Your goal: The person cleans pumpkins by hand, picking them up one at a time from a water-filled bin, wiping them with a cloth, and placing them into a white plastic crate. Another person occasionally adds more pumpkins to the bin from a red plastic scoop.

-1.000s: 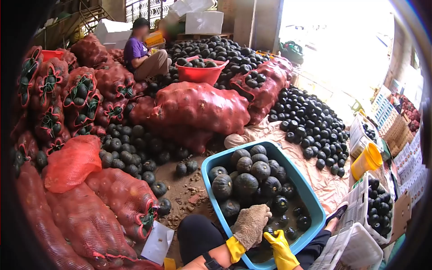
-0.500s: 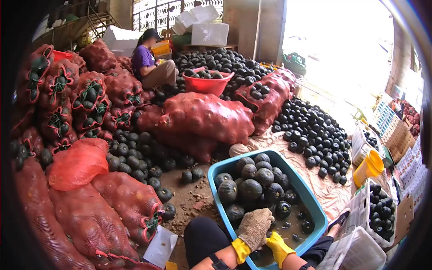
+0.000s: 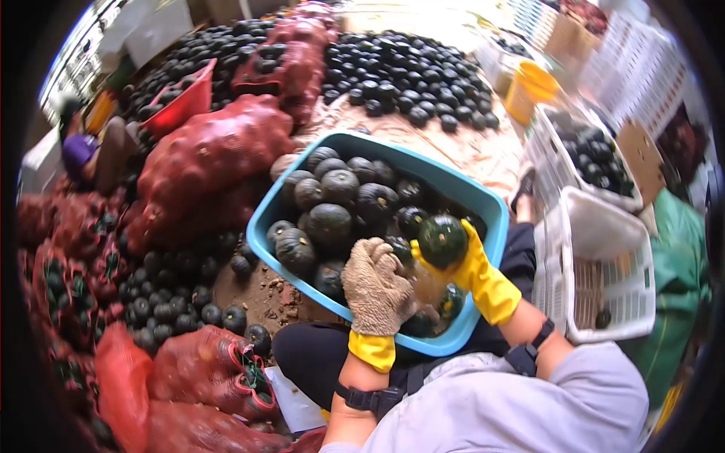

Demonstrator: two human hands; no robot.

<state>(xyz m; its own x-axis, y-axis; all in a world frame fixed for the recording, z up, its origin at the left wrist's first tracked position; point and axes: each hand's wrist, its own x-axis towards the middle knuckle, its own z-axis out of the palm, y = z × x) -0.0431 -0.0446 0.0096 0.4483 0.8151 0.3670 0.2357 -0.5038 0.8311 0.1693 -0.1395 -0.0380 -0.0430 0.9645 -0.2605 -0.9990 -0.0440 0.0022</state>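
Observation:
A blue tub [image 3: 264, 219] in front of me holds many dark green pumpkins [image 3: 330, 224] in murky water. My right hand [image 3: 479, 272], in a yellow rubber glove, grips a wet, shiny pumpkin [image 3: 442, 240] above the water. Close beside it, my left hand [image 3: 376, 283] wears a beige textured glove over a yellow one. Its fingers are curled at the tub's near side, and whatever they may hold is hidden. More pumpkins lie partly under the water near both hands.
Red mesh sacks [image 3: 204, 162] and loose pumpkins [image 3: 174, 302] lie on the left. A person [image 3: 87, 155] sits at the far left. A pumpkin pile [image 3: 411, 75] spreads behind the tub. White crates [image 3: 612, 275] and a yellow bucket [image 3: 529, 90] stand right.
The view has turned right and down. My right hand has come up out of the tub's lower area with a pumpkin in its grip. My left hand has separated from it.

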